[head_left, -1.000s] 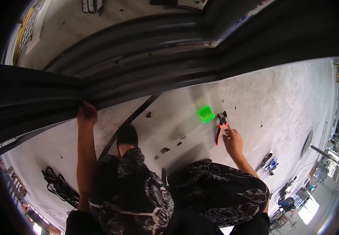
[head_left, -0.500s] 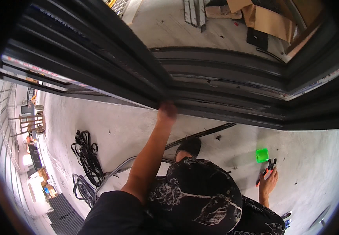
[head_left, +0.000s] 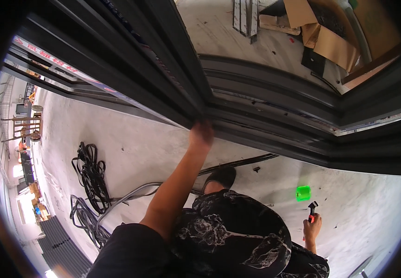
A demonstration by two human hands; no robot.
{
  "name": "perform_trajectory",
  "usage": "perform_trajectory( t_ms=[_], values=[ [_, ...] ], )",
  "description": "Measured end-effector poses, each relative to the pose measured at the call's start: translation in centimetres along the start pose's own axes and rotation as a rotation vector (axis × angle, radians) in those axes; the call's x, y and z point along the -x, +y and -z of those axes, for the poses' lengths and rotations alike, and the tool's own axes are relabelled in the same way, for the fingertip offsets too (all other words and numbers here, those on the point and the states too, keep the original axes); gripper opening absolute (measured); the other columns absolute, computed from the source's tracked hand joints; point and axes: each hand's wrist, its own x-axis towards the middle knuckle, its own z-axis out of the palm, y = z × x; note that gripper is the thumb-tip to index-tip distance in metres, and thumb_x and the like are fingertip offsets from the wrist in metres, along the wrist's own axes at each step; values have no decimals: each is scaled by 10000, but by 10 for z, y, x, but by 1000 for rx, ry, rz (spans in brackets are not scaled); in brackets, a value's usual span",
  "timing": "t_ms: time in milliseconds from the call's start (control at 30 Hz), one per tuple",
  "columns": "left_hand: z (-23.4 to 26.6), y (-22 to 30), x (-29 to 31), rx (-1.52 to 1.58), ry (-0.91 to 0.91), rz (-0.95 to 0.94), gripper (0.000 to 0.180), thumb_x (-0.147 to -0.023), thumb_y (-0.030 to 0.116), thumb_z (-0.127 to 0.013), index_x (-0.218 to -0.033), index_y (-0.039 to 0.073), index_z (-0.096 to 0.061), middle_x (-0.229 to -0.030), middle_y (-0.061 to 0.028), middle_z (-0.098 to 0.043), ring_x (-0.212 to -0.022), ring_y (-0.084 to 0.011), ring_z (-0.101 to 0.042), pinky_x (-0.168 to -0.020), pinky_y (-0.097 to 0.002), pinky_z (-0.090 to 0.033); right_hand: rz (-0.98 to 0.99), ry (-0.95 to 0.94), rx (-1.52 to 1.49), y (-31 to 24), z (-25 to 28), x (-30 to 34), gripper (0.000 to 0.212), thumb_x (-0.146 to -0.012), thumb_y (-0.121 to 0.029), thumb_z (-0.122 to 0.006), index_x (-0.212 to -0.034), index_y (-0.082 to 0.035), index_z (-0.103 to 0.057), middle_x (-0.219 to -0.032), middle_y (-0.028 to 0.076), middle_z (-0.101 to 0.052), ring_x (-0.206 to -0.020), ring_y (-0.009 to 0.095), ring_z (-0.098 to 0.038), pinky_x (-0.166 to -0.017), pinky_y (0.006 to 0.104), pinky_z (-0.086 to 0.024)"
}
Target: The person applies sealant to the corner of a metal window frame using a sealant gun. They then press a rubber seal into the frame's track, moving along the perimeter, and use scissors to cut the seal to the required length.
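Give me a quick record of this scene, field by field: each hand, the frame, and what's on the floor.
left hand: raised, gripping the dark metal frame
right hand: low by the floor, holding red-handled pliers
green block: on the concrete floor, just beyond the pliers, apart from them
black cables: coiled on the floor to the left
cardboard: beyond the frame, upper right

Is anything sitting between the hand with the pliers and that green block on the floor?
Nothing visible does. The right hand holds the red-handled pliers, whose dark tip points toward the green block. Only bare concrete floor shows in the gap between them. The left hand is up on the dark metal frame.
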Motion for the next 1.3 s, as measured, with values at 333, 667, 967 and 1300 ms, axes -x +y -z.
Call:
perform_trajectory(
  t_ms=[333, 667, 967, 1300],
  values=[
    [-38, -35, 35, -1738, -278, -1174, 181, -874, 191, -700, -956, 31, -723, -898, -105, -573, -865, -262, -550, -803, -354, -432, 689, -333, -54, -215, 140, -63, 327, -685, -55, -642, -1010, -51, -608, -919, 163, -596, -887, 373, -580, -753, 439, -492],
    [-55, -5, 27, -1710, -526, -979, 130, -797, 165, -701, -880, 66, -715, -835, -109, -604, -874, -326, -570, -777, -411, -462, 1176, -22, 127, -436, 42, -124, 330, -662, -63, -734, -976, -74, -636, -950, 101, -573, -992, 297, -556, -836, 416, -477],
    [-53, 9, 21, -1758, -595, -819, 181, -804, 62, -688, -979, 22, -702, -993, -87, -593, -973, -285, -530, -831, -369, -436, 1249, -82, 149, -463, 25, -127, 314, -666, -67, -731, -969, -76, -649, -958, 106, -585, -987, 303, -558, -840, 420, -477],
    [-60, 13, 22, -1801, -679, -819, 154, -794, 88, -685, -934, 26, -703, -982, -86, -600, -980, -298, -535, -843, -392, -436, 1230, -253, 219, -470, 32, -139, 290, -684, -92, -730, -965, -75, -661, -966, 110, -596, -1001, 310, -574, -882, 432, -485]
  ],
)
